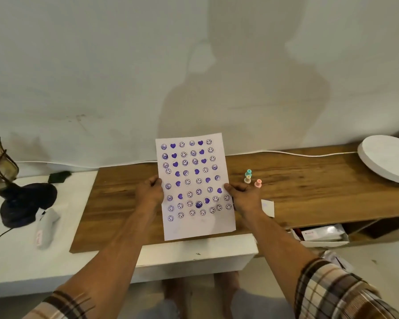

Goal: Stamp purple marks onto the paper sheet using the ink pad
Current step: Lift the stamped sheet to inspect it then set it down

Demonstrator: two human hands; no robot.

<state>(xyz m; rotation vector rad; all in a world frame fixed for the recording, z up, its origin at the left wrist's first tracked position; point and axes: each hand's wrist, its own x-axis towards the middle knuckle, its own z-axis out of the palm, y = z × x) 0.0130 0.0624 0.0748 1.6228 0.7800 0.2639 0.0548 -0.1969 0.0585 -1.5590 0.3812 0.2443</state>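
Observation:
A white paper sheet [195,187] covered with several rows of purple smiley and heart marks is held upright above the wooden board [309,187]. My left hand [149,192] grips its left edge and my right hand [242,195] grips its right edge. Three small stamps stand on the board to the right: a teal one [248,173], a cream one [247,179] and a pink one [258,183]. A small white card [268,207] lies just right of my right hand. The ink pad is hidden or cannot be made out.
A round white disc [387,161] lies at the far right of the board. On the white table [21,261] at left stand a dark lamp-like base [23,203] and a grey device [45,226]. A white cable [286,153] runs along the wall. Boxes [323,236] sit under the board.

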